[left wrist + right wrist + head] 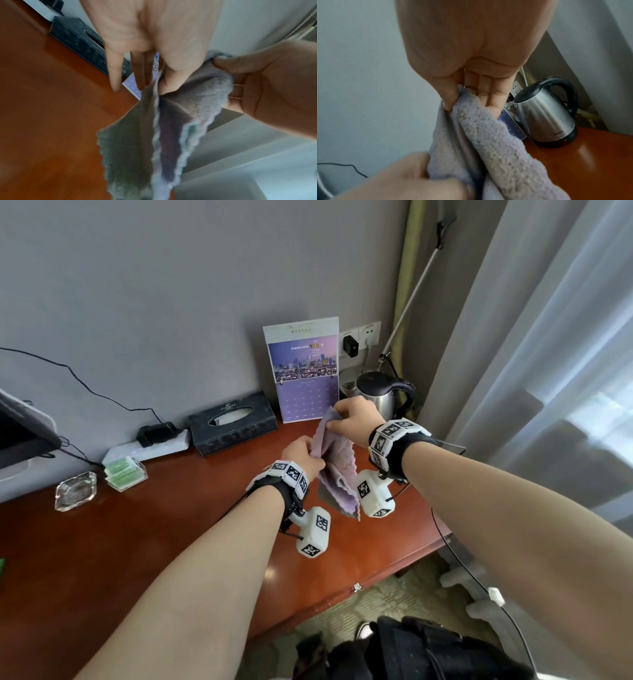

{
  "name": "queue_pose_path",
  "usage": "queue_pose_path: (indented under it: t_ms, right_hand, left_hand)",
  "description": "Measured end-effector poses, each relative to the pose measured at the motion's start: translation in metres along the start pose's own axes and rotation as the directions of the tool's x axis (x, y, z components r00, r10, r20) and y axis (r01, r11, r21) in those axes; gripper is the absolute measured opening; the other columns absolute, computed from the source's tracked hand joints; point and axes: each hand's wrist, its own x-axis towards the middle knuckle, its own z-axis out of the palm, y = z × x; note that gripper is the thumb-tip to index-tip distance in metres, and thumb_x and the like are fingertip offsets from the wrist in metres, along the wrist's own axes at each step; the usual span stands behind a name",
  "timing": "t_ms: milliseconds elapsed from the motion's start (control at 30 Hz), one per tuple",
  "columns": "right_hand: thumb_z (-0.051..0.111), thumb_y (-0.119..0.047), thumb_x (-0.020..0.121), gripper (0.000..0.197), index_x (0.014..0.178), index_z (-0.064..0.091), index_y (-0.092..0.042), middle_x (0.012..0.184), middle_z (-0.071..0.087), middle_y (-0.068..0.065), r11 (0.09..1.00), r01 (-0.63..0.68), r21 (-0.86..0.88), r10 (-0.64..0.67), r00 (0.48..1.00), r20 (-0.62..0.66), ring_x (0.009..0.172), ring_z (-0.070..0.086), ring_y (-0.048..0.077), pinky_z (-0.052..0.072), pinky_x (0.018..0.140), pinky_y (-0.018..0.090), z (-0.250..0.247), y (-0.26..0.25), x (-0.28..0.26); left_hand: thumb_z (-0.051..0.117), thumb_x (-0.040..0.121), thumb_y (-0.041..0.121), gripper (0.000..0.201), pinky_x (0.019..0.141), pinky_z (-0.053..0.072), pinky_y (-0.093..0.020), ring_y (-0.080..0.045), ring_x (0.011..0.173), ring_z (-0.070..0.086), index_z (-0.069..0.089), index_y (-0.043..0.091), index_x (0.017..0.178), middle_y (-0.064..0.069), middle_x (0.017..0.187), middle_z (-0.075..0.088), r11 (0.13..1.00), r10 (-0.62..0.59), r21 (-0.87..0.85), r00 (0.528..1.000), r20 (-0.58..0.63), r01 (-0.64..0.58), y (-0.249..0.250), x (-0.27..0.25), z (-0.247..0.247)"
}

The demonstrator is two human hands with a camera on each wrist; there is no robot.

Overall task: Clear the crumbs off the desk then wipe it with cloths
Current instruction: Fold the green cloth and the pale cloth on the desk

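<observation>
Above the desk: a lilac cloth (337, 470) hangs in the air between both hands, clear of the wood.
Desk: the reddish-brown desk (137, 525) runs along the grey wall; its right end lies under the hands.
Left hand: the left hand (301, 455) pinches the cloth's left edge between thumb and fingers, lower than the other hand; the left wrist view shows two fingers stretched out straight beside the fold.
Right hand: the right hand (354, 421) pinches the cloth's top corner, thumb against fingers, holding it higher and farther back.
Cloth: it drapes down from the two grips in folds, grey-green on one face, its wavy lower edge hanging free between the wrists.
Behind the hands: a steel kettle (380, 395) stands at the desk's back right corner, a calendar (305, 371) leans on the wall beside it, and a dark tissue box (233, 422) sits to the left.
Far left: a glass ashtray (76, 491) rests near the wall.
</observation>
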Motion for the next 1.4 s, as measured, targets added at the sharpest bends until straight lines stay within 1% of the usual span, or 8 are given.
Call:
queue_pose_path:
  t_ms: [167, 367, 633, 733, 833, 1033, 1200, 1400]
  right_hand:
    - [0.068, -0.010, 0.078, 0.025, 0.064, 0.047, -0.009, 0.062, 0.042, 0.007, 0.989, -0.065, 0.131, 0.069, 0.997, -0.028, 0.060, 0.038, 0.019, 0.035, 0.057, 0.028, -0.006, 0.004, 0.001]
    - [0.067, -0.020, 0.084, 0.028, 0.060, 0.055, -0.012, 0.057, 0.044, -0.001, 0.976, -0.105, 0.189, 0.126, 0.987, -0.103, 0.057, 0.039, 0.013, 0.034, 0.053, 0.026, -0.023, 0.013, -0.002]
    - [0.066, -0.027, 0.090, 0.046, 0.053, 0.040, -0.018, 0.052, 0.039, -0.003, 0.981, -0.169, 0.090, 0.183, 0.966, -0.181, 0.051, 0.036, 0.016, 0.029, 0.051, 0.028, -0.045, 0.025, 0.004]
    - [0.064, -0.028, 0.090, 0.043, 0.055, 0.043, -0.015, 0.054, 0.042, 0.001, 0.982, -0.190, 0.025, 0.191, 0.961, -0.202, 0.054, 0.041, 0.020, 0.032, 0.051, 0.028, -0.045, 0.022, 0.009]
    - [0.061, -0.021, 0.090, 0.024, 0.072, 0.063, -0.005, 0.063, 0.065, 0.009, 0.975, -0.204, 0.087, 0.219, 0.954, -0.207, 0.060, 0.064, 0.025, 0.054, 0.063, 0.031, -0.045, 0.019, 0.018]
    - [0.062, -0.015, 0.084, 0.012, 0.076, 0.070, -0.017, 0.076, 0.073, 0.010, 0.978, -0.167, 0.129, 0.193, 0.955, -0.224, 0.078, 0.071, 0.027, 0.060, 0.077, 0.044, -0.042, 0.008, 0.039]
    - [0.062, -0.012, 0.081, 0.010, 0.084, 0.072, -0.014, 0.082, 0.071, 0.009, 0.984, -0.162, 0.080, 0.176, 0.959, -0.223, 0.081, 0.065, 0.027, 0.057, 0.073, 0.037, -0.036, 0.003, 0.044]
    - [0.062, -0.004, 0.078, 0.016, 0.078, 0.072, -0.018, 0.076, 0.065, 0.002, 0.977, -0.211, -0.033, 0.210, 0.977, -0.036, 0.081, 0.062, 0.024, 0.042, 0.069, 0.023, 0.009, 0.042, 0.017]
  left_hand:
    - [0.063, 0.080, 0.013, 0.015, 0.072, 0.056, -0.031, -0.028, 0.078, 0.066, 0.064, 0.022, 0.092, -0.006, 0.091, 0.071, 0.992, -0.105, 0.066, 0.994, -0.010, 0.106, -0.025, 0.000, -0.005]
    - [0.067, 0.092, 0.030, 0.018, 0.077, 0.049, -0.028, -0.023, 0.085, 0.064, 0.073, 0.018, 0.104, -0.003, 0.104, 0.073, 0.983, -0.003, 0.184, 0.999, -0.049, 0.012, -0.038, 0.006, -0.036]
    - [0.071, 0.088, 0.038, 0.023, 0.067, 0.044, -0.028, -0.025, 0.075, 0.060, 0.071, 0.015, 0.088, -0.004, 0.080, 0.068, 0.979, 0.119, 0.188, 0.964, -0.238, -0.075, -0.018, 0.032, -0.101]
    - [0.077, 0.084, 0.031, 0.016, 0.070, 0.051, -0.030, -0.024, 0.071, 0.062, 0.073, 0.015, 0.086, -0.003, 0.076, 0.067, 0.971, 0.162, 0.209, 0.961, -0.224, -0.114, -0.010, 0.039, -0.116]
    - [0.077, 0.081, 0.009, 0.013, 0.074, 0.059, -0.035, -0.025, 0.071, 0.065, 0.075, 0.014, 0.094, -0.008, 0.083, 0.071, 0.970, 0.173, 0.204, 0.964, -0.201, -0.131, -0.006, 0.045, -0.128]
    - [0.072, 0.079, 0.003, 0.018, 0.071, 0.050, -0.023, -0.020, 0.073, 0.065, 0.077, 0.018, 0.089, -0.005, 0.077, 0.071, 0.971, 0.195, 0.190, 0.943, -0.271, -0.147, -0.007, 0.054, -0.148]
    - [0.079, 0.079, 0.013, 0.012, 0.077, 0.054, -0.029, -0.023, 0.078, 0.067, 0.078, 0.018, 0.090, -0.004, 0.076, 0.071, 0.980, 0.176, 0.149, 0.933, -0.315, -0.135, -0.021, 0.053, -0.146]
    - [0.078, 0.079, 0.015, 0.013, 0.076, 0.054, -0.024, -0.010, 0.075, 0.069, 0.079, 0.026, 0.087, 0.006, 0.077, 0.074, 0.979, 0.110, 0.185, 0.987, -0.118, -0.087, -0.076, 0.030, -0.091]
